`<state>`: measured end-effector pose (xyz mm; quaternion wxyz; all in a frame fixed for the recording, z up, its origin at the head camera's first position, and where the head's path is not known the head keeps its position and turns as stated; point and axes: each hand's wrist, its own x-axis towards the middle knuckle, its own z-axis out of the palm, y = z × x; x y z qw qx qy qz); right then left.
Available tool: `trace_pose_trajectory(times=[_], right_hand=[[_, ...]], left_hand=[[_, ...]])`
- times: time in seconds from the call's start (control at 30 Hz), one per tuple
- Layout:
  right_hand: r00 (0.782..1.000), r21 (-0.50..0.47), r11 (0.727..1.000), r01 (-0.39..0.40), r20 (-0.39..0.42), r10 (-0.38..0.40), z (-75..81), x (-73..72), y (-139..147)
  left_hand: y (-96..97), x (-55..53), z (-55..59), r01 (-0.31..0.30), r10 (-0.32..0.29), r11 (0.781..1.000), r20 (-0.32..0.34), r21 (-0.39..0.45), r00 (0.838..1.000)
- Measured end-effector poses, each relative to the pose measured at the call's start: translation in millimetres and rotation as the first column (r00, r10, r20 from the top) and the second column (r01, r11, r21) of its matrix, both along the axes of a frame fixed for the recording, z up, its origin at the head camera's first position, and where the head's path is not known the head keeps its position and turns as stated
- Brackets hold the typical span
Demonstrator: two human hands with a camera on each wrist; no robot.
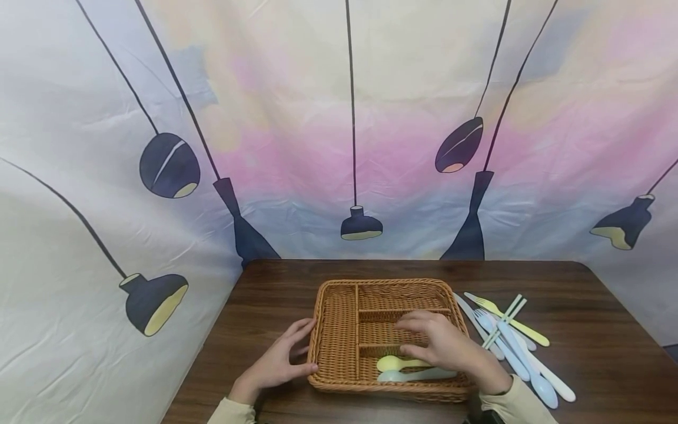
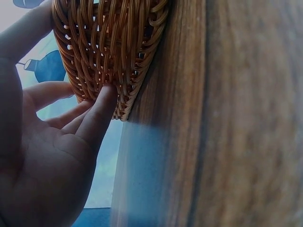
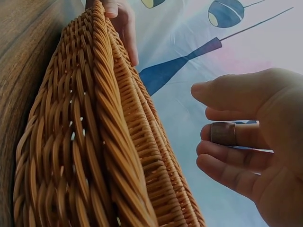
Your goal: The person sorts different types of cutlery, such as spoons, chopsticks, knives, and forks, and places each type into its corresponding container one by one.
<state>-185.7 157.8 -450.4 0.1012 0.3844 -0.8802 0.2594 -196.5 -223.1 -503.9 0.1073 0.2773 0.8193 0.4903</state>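
While left hand (image 1: 276, 360) touches rectangular woven basket (image 1: 338, 330), right hand (image 1: 445, 344) hovers above its compartments, both hands loose-fingered.

The brown woven basket (image 1: 337, 330) sits flat on its bottom, low in the middle of the head view. It has four parts. In the bottom right part, a yellow spoon (image 1: 396, 363) lies above a pale green spoon (image 1: 415, 375), round ends left.

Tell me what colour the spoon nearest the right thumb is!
The spoon is pale yellow. It shows best in the head view, lying in the basket.
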Motion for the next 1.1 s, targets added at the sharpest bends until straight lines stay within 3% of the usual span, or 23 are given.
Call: trace_pose_trajectory(times=[0.43,0.8,1.1], right_hand=[[0.997,0.013,0.998,0.063,-0.045,-0.062,-0.6,1.1,15],[0.992,-0.042,0.994,0.101,-0.075,-0.104,-2.3,0.3,30],[0.968,-0.069,0.978,0.199,-0.141,-0.207,-0.7,3.1,46]], left_hand=[[1.1,-1.8,-1.7,0.011,-0.011,1.0,-0.001,0.016,1.0],[0.7,-1.1,-1.1,0.014,-0.013,1.0,-0.017,0.014,1.0],[-0.2,-1.5,-0.5,0.016,-0.015,1.0,-0.002,0.011,1.0]])
